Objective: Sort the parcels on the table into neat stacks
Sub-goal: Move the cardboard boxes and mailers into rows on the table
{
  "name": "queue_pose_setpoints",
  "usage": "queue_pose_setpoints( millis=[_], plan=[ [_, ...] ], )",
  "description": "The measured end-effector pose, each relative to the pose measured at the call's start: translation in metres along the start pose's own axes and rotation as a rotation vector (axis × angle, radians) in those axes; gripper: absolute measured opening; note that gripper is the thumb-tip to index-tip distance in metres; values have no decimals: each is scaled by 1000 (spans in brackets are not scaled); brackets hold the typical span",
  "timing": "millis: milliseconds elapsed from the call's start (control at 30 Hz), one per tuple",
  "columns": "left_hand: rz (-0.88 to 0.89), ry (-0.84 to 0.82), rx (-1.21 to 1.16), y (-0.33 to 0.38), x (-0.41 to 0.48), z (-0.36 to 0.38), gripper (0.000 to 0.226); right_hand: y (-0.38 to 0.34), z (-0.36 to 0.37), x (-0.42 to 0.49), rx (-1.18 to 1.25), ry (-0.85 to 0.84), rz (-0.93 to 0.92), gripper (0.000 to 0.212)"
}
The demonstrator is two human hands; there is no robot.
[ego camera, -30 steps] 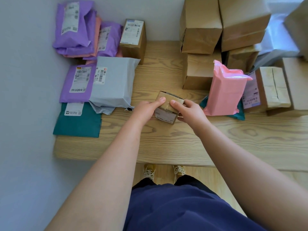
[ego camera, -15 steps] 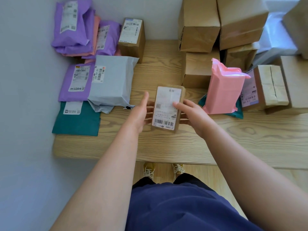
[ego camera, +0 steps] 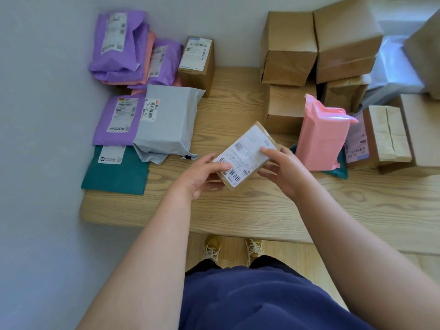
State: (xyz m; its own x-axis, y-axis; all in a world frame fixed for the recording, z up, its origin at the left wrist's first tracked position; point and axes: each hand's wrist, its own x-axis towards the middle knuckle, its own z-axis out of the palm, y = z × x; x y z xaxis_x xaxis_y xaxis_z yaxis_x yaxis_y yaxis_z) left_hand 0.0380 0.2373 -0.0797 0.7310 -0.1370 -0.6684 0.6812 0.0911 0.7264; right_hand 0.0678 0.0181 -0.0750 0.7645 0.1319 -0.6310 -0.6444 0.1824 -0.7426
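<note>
Both forearms reach forward over the near edge of the wooden table [ego camera: 238,208] and meet at a small cardboard box [ego camera: 246,152], held just above the tabletop's middle with its white label facing up and its long axis turned diagonally. The left hand [ego camera: 200,175] grips the barcode end, thumb lying across the label and fingers curled beneath. The right hand [ego camera: 284,170] grips the far-right edge the same way, between a grey mailer [ego camera: 166,122] and a pink mailer [ego camera: 321,136].
</note>
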Motion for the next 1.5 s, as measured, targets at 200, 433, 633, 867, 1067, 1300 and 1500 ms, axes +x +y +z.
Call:
queue_pose_setpoints(
  millis=[200,433,633,867,1067,1300,1500],
  plan=[
    [72,47,-21,20,5,-10,70,-22,-18,1,-256,-184,19,51],
    [210,345,-335,29,19,8,29,-34,-8,7,-204,-245,46,44],
    [220,326,-305,47,18,24,40,-60,26,24,-23,-212,13,37],
    [296,526,-230,95,44,-12,32,-92,83,62,-286,-106,-58,39],
    [353,510,-59,161,88,-59,14,-132,149,112,-152,20,-72,44],
    [361,404,270,211,131,-102,43,-157,201,179,-322,131,-63,41],
    [368,312,454,226,154,-123,47,-164,211,203,-527,155,-207,33]
  ],
)
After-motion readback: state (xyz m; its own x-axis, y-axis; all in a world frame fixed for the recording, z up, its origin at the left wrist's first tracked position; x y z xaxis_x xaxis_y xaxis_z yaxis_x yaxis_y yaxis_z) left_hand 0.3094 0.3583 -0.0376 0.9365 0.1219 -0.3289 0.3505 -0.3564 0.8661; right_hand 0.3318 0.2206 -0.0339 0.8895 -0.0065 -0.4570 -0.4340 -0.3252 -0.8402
